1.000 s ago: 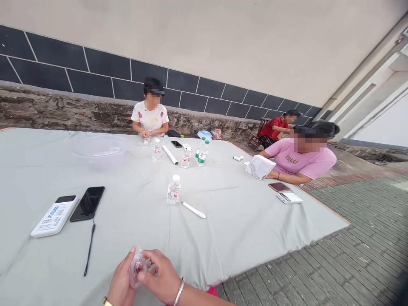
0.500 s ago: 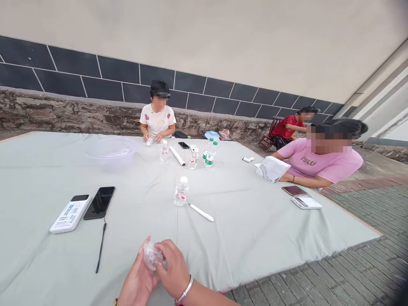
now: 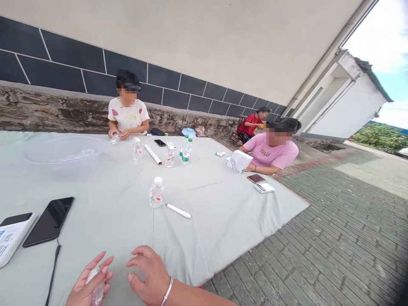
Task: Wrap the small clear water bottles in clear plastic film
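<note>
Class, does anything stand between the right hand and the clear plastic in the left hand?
No separate object shows between the right hand and the clear plastic; only the left hand, partly wrapped around it, covers some of it.

Worktop (image 3: 207, 212) before both hands, bundle (image 3: 98, 293) in left hand (image 3: 85, 287)
Beyond left hand: phone (image 3: 49, 222) leftward, basin (image 3: 73, 160) farther off; straight beyond right hand (image 3: 151, 276): bottle (image 3: 156, 194), pen (image 3: 177, 211) just right of it.

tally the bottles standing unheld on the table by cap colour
white-capped bottles: 3
green-capped bottles: 2
total: 5
</note>
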